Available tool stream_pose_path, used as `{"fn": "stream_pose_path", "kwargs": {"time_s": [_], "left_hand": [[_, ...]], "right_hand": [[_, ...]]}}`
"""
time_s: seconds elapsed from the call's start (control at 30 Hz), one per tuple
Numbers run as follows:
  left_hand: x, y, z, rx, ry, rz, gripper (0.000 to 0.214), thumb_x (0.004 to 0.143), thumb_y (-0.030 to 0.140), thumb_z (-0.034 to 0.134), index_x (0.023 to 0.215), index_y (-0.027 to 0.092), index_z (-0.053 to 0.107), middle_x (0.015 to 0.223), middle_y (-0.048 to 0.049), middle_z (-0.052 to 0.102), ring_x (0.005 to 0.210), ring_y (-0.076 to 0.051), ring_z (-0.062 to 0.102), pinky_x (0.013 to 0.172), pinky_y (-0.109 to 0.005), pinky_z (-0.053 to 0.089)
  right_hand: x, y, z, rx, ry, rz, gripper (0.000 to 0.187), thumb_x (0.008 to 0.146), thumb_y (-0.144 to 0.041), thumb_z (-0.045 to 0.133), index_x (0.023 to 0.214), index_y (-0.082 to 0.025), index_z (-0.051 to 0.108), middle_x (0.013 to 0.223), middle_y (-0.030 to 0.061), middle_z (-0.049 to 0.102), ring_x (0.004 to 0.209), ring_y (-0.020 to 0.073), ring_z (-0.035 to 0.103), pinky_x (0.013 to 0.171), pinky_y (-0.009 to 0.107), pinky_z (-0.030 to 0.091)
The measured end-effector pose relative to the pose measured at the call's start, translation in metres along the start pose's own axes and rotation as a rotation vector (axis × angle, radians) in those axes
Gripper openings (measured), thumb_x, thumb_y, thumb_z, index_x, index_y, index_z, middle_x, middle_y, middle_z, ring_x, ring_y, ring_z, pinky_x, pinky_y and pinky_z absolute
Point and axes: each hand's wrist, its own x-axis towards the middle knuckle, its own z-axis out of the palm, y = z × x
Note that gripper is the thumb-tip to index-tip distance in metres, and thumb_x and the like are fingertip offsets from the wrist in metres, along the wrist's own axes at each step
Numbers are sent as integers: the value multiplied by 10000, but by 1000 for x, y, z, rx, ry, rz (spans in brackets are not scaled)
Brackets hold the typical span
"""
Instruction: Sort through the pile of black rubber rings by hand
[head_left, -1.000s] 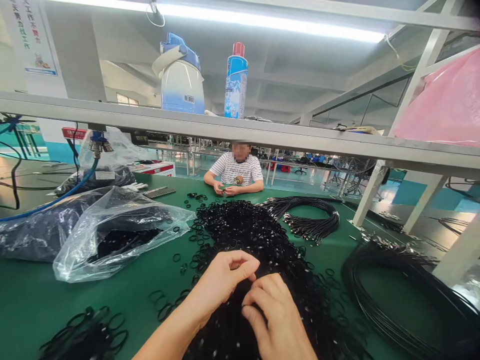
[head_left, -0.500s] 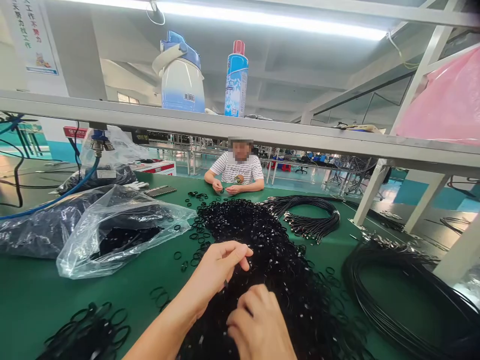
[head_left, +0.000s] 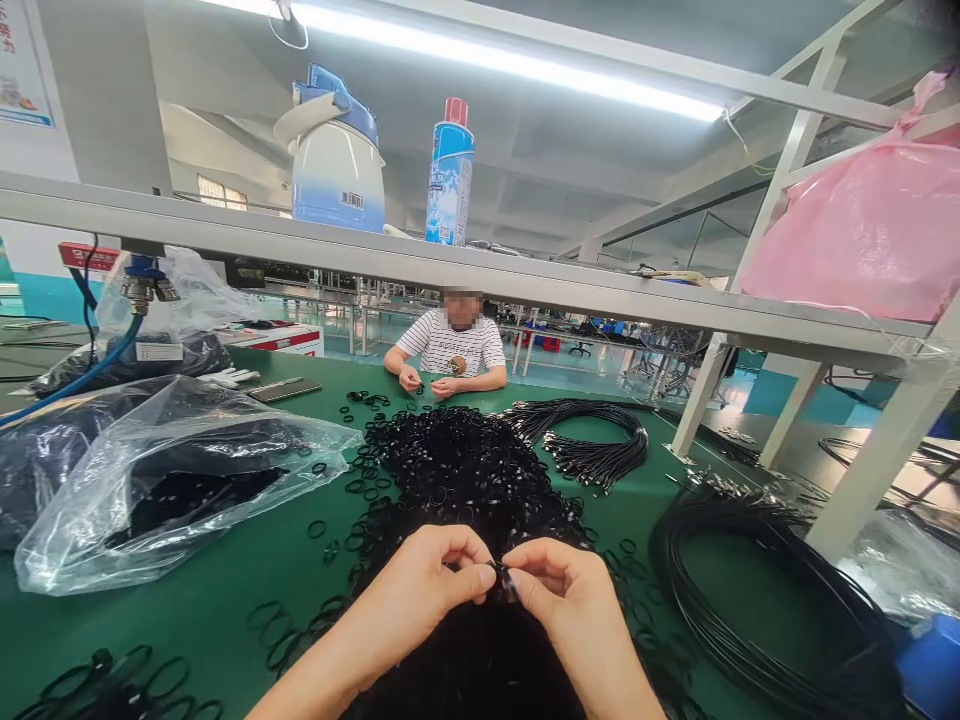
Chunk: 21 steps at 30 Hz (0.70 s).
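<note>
My left hand (head_left: 431,580) and my right hand (head_left: 574,600) meet over a big heap of thin black rings (head_left: 465,465). Thumb and forefinger of each are pinched on a small black ring (head_left: 505,577), mostly covered by the fingertips. Its exact shape is too small to make out. At the lower left lies a smaller pile of black rings (head_left: 112,690) on the green table mat (head_left: 225,580). Loose rings are scattered along the heap's left edge.
An open clear plastic bag (head_left: 67,560) holding black pieces lies left. Coiled black cables (head_left: 709,600) lie right, with a bundled coil (head_left: 637,450) farther back. Opposite sits a person (head_left: 461,345) handling small black pieces. Overhead, a shelf (head_left: 420,262) carries a jug (head_left: 337,170) and a spray can (head_left: 451,175).
My right hand has risen from the heap to meet my left fingertips, and both now pinch a black ring. The view has turned slightly right.
</note>
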Motion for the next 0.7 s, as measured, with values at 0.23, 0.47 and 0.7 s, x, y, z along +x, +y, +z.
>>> {"fn": "stream_pose_path", "kwargs": {"time_s": [0.23, 0.47, 0.7], "left_hand": [[2, -1, 2, -55, 10, -129, 138, 770, 311, 536, 719, 185, 561, 605, 52, 537, 433, -63, 319, 360, -164, 172], [6, -8, 3, -70, 37, -109, 197, 752, 359, 558, 702, 171, 589, 613, 25, 600, 376, -49, 303, 333, -164, 171], [10, -11, -3, 4, 118, -129, 204, 742, 368, 559, 735, 169, 608, 574, 40, 555, 421, -67, 328, 387, -177, 193]], "right_hand": [[6, 6, -2, 60, 70, 4, 76, 707, -221, 670, 734, -157, 640, 650, 9, 655, 642, 166, 608, 646, 273, 464], [7, 16, -8, -101, 206, -28, 72, 754, -250, 615, 754, -190, 575, 627, -16, 611, 629, 174, 599, 631, 282, 460], [12, 8, -22, -369, 157, -67, 91, 810, -264, 540, 765, -213, 600, 675, -13, 623, 648, 177, 600, 616, 276, 456]]}}
